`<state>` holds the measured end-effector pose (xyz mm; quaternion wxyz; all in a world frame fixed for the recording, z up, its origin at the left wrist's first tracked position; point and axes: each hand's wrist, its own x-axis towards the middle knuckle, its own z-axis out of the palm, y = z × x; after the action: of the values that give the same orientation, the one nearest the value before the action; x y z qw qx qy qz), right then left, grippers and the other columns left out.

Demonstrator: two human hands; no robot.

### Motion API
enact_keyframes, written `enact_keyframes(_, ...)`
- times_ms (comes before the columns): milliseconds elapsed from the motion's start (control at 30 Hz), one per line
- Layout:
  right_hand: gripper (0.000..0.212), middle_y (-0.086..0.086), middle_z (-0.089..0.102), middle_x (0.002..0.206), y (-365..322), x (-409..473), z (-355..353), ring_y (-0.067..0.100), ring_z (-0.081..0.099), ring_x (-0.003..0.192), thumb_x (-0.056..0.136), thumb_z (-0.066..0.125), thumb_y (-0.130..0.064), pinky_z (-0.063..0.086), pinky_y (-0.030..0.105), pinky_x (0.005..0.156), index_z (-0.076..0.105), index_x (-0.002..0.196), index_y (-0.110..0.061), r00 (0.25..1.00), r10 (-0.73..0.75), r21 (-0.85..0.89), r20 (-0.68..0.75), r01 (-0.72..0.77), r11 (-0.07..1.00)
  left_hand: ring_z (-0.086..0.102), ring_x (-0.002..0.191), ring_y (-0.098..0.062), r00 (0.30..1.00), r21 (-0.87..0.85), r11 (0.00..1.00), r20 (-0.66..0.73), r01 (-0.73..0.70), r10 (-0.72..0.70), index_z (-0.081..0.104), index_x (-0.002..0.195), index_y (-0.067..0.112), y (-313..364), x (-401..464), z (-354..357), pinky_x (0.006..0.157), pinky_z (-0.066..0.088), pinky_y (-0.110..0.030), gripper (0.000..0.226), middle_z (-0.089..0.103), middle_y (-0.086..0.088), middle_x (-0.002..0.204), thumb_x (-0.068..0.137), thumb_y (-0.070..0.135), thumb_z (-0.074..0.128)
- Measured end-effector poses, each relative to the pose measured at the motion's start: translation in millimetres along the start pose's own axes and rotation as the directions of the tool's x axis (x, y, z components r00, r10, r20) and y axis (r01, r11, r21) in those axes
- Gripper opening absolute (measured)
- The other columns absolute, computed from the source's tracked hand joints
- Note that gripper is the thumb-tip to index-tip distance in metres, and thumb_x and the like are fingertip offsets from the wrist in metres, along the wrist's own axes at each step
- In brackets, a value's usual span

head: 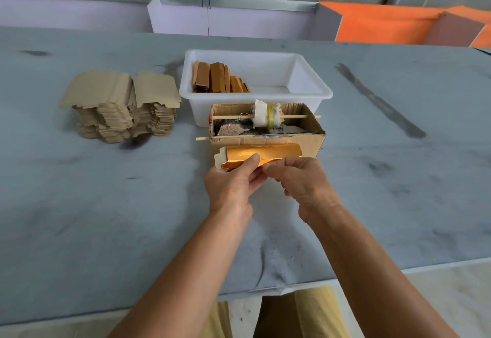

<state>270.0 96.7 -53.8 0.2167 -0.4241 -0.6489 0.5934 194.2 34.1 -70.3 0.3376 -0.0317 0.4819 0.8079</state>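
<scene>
A flat cardboard box blank with a shiny gold inner face is held just above the grey table, in front of a brown carton. My left hand grips its lower left part, thumb on top of the gold fold. My right hand pinches the lower edge beside the left thumb. The blank's bottom flap is partly folded up.
The brown carton holds a tape roll on a wooden stick. Behind it a white plastic tub contains several folded brown pieces. A tall stack of flat cardboard blanks lies at the left. The table's front edge is near my legs.
</scene>
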Motion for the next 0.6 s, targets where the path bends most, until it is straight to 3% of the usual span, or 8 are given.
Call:
enact_keyframes(300,0.029,-0.016,0.046,0.036,-1.9,3.0,2.0,-0.003,0.043,0.037,0.081,0.07,-0.014,0.03,0.013,0.045,0.057,0.056,-0.015,1.0,0.019,-0.046,0.008,-0.019,0.999,0.069,0.058,-0.02,1.0,0.009,1.0,0.008,0.003,-0.003,0.062,0.099,-0.009,0.4,-0.3,-1.5,0.054,0.058,-0.028,0.02,0.068,-0.019,0.079,0.079,-0.007,0.068)
enact_keyframes(467,0.026,-0.015,0.046,0.036,-4.6,3.7,3.3,0.005,0.043,0.051,0.08,0.071,-0.015,0.031,0.018,0.05,0.06,0.057,-0.013,0.999,0.042,-0.067,-0.007,-0.042,0.997,0.07,0.06,-0.022,1.0,0.026,1.0,-0.002,0.007,-0.007,0.062,0.093,-0.008,0.0,-0.1,-3.2,0.058,0.059,-0.031,0.018,0.068,-0.018,0.077,0.077,-0.006,0.07)
enact_keyframes(600,0.021,-0.006,0.05,0.05,-7.2,3.6,3.5,0.009,0.044,0.057,0.08,0.071,-0.014,0.031,0.021,0.052,0.063,0.061,-0.012,0.998,0.06,-0.072,-0.013,-0.061,0.996,0.071,0.066,-0.025,1.0,0.027,1.0,-0.012,0.003,-0.003,0.06,0.098,-0.011,-0.4,-0.2,-4.4,0.061,0.06,-0.033,0.027,0.069,-0.021,0.082,0.074,-0.006,0.073)
